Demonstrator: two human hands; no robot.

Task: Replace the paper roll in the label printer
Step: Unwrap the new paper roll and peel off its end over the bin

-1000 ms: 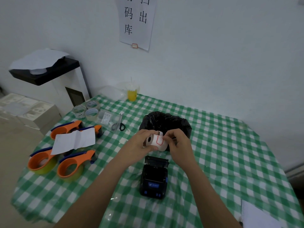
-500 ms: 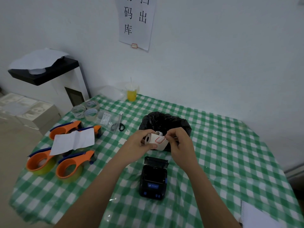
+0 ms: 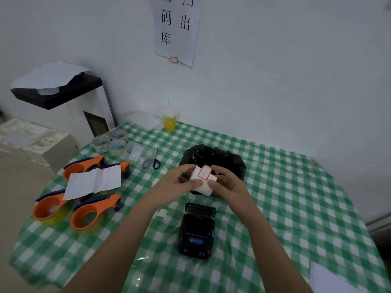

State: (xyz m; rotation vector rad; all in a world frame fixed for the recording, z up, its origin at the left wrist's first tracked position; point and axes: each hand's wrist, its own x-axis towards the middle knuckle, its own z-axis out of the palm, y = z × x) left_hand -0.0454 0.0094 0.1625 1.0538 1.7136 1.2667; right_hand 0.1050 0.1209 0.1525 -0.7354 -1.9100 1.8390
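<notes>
From the head view, the paper roll (image 3: 202, 180) is held up between both hands, above the surface and just in front of the black bag (image 3: 213, 157). The label printer (image 3: 197, 231) sits nearer the person, lid up, bay open. The risk, I'd say, is the loose leading strip unwinding, or the roll going in the wrong way round so it won't feed. The left hand (image 3: 183, 181) pinches the roll's left end, thumb underneath. The right hand (image 3: 225, 182) grips the right side, thumb pressing the strip. Both forearms reach forward, wrists angled inward.
</notes>
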